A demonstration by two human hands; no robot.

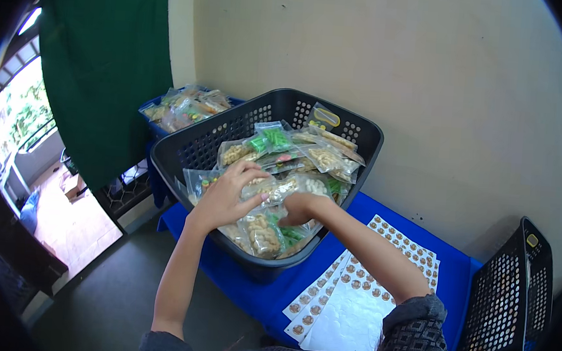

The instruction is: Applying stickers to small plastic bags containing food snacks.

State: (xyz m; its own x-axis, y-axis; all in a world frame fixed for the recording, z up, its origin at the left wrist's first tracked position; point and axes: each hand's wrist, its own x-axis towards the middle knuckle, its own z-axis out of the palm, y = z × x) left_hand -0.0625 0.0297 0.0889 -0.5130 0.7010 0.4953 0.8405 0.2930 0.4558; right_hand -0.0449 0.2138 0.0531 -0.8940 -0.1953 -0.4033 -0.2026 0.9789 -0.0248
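Note:
A large black plastic basket (255, 261) with perforated walls stands before me, heaped with clear plastic pouches (263, 235) of nuts and other small pieces, some of them green. Over the near left part of the heap is my left hand (231, 191), fingers bent and spread, its fingertips at the pouches; whether it grips one I cannot tell. My right hand (303, 209) reaches into the heap just right of it, fingers curled downward and partly hidden among the pouches, so its hold is not visible.
Sheets of round stickers (321, 303) lie on the blue tablecloth (243, 295) right of the basket. A second black perforated basket (497, 298) stands at the far right. Behind on the left is a blue basket (155, 126) of similar pouches, beside a green curtain (107, 75). A wall rises behind the table.

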